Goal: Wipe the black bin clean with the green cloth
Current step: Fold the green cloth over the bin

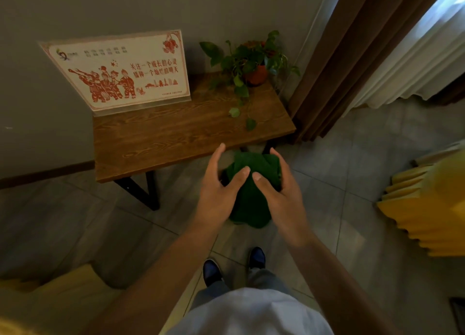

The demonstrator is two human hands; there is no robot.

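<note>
The person holds a green cloth (251,183) between both hands, out in front of the body and above the tiled floor (352,183), just in front of the near edge of a wooden table (176,133). The right hand (279,191) grips the cloth, fingers curled round its far side and thumb laid on top. The left hand (221,186) has its fingers fairly straight and spread, with the thumb touching the cloth. No black bin can be made out. On the table stand a printed sign (120,70) and a potted plant (251,62). A brown curtain (352,57) hangs at the right.
</note>
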